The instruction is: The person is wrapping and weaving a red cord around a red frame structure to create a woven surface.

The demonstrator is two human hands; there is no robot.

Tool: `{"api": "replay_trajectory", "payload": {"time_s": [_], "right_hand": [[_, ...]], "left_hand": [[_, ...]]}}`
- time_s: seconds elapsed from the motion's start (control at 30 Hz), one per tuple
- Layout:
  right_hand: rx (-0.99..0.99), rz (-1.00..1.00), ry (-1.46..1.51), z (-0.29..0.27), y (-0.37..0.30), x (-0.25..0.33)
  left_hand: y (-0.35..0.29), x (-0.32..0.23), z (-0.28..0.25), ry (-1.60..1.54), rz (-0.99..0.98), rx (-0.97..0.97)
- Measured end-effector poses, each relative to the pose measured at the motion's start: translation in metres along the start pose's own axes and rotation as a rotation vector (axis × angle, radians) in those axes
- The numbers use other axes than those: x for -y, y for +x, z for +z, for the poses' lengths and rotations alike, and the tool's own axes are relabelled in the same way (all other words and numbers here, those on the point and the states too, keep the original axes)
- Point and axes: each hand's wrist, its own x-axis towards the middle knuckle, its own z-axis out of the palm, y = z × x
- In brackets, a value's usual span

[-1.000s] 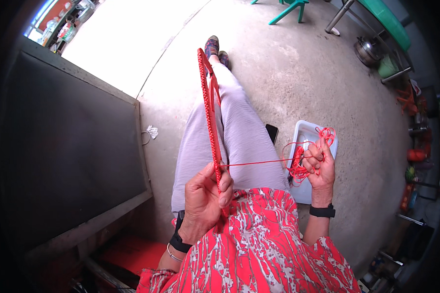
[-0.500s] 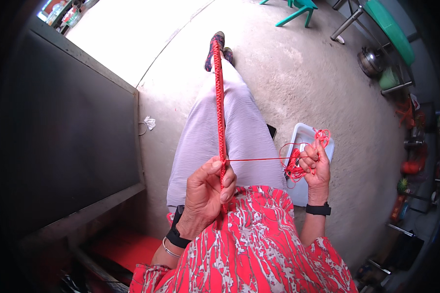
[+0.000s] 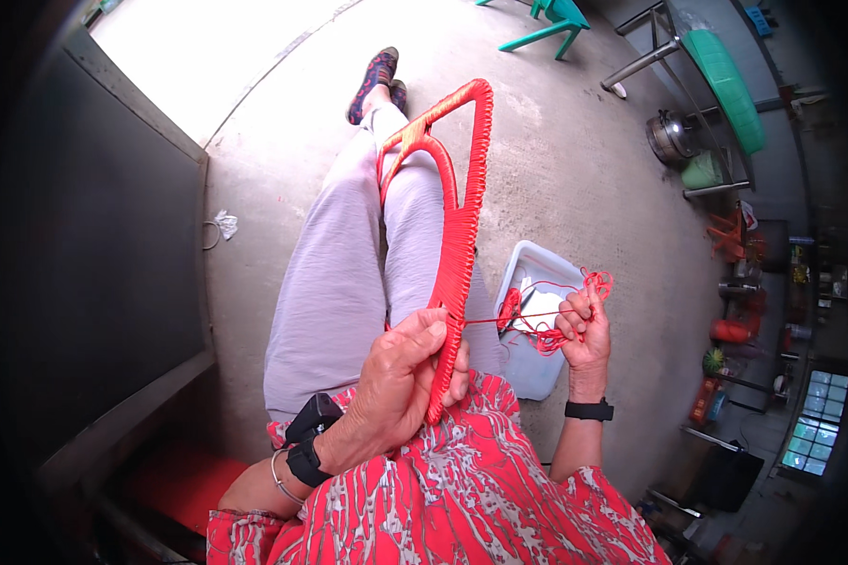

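A flat frame wrapped in red cord [image 3: 460, 247], with gaps in its far part and a ridged edge, stands tilted over my lap. My left hand [image 3: 410, 367] pinches its near end between thumb and fingers. From the wrapping beside my left thumb a single red cord [image 3: 509, 320] runs taut to the right. My right hand [image 3: 586, 330] is closed on that cord, with a loose tangle of red cord [image 3: 597, 281] sticking out above the fingers. More red loops hang beside this hand, over a pale plastic tray [image 3: 535, 381].
White and dark things too small to name lie in the tray on the concrete floor. A dark panel [image 3: 85, 245] stands at the left. Toward the far right are a green stool [image 3: 556, 24], a metal pot [image 3: 671, 138] and a green-topped metal-legged seat [image 3: 721, 89].
The red frame, seen edge-on before, has turned so that its broad side and gaps show. The view has shifted. Both hands keep their holds, and the cord between them stays taut.
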Motion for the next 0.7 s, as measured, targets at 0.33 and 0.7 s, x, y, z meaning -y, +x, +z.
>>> {"api": "replay_trajectory", "payload": {"time_s": [0.33,0.7], "right_hand": [[-0.376,-0.079,-0.219,-0.002,-0.015,0.018],[-0.37,-0.162,-0.649,0.025,-0.05,0.019]], "left_hand": [[0.007,0.008,-0.001,0.02,-0.065,-0.018],[0.008,0.01,0.005,0.034,-0.091,-0.048]]}}
